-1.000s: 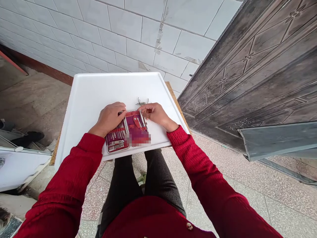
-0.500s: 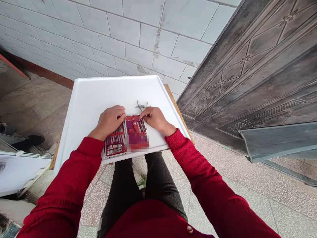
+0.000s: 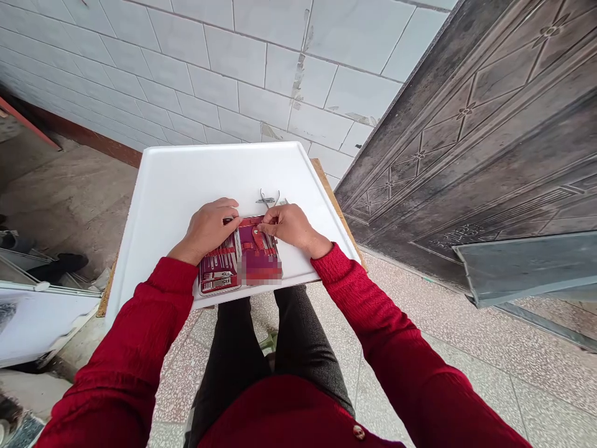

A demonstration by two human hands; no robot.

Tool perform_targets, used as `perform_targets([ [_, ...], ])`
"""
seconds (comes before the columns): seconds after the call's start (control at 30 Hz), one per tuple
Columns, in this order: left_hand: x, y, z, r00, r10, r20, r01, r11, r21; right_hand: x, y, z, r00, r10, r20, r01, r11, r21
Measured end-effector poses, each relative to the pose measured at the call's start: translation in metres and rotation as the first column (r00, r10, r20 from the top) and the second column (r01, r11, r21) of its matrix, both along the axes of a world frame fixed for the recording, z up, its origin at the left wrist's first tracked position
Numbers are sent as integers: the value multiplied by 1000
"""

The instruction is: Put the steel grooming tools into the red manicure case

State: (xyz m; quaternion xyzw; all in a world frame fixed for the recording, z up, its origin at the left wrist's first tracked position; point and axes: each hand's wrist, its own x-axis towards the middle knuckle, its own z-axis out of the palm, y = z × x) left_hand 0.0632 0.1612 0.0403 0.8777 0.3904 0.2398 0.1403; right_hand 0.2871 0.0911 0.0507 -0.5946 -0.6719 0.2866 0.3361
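Note:
An open manicure case (image 3: 258, 266) with a purple and red lining lies near the front of the white tabletop. Slim metal tools (image 3: 219, 258) stand in loops in its left half, with nail clippers (image 3: 217, 280) below them. My left hand (image 3: 212, 229) is closed over the top edge of the case near the fold, its thumb towards the middle. In the right half, my right hand (image 3: 286, 225) pinches at a red snap strap (image 3: 257, 236); its fingertips partly hide the strap's top. Just beyond the case lie cuticle nippers (image 3: 269, 198) with spread handles.
The white tabletop (image 3: 224, 168) has a raised rim and sits on a wooden board (image 3: 333, 193). Behind it rises a white tiled wall (image 3: 242, 87). A dark patterned metal door (image 3: 448, 137) stands at the right. Part of the case is blurred out by pixels.
My right hand has shifted from the top edge of the case down and inward to the red snap strap. My left thumb has moved slightly right along the top edge.

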Motion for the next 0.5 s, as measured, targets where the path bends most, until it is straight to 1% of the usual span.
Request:
perform_targets([
  [0.1, 1, -2, 3, 999, 33, -23, -34, 999, -29, 2, 3, -1, 981, -25, -194, 7, 996, -89],
  [0.2, 3, -3, 5, 996, 75, -55, -79, 995, -63, 6, 3, 0, 919, -21, -394, -70, 974, -215],
  [0.27, 4, -4, 7, 993, 97, -68, -102, 992, -76, 8, 3, 1, 877, -13, -481, -136, 952, -274],
  [0.37, 6, -6, 8, 991, 113, -69, -118, 990, -75, 10, 2, 4, 846, -11, -533, -181, 935, -305],
  [0.5, 7, -7, 8, 990, 122, -75, -127, 990, -63, 11, 2, 4, 858, -21, -513, -168, 933, -318],
])
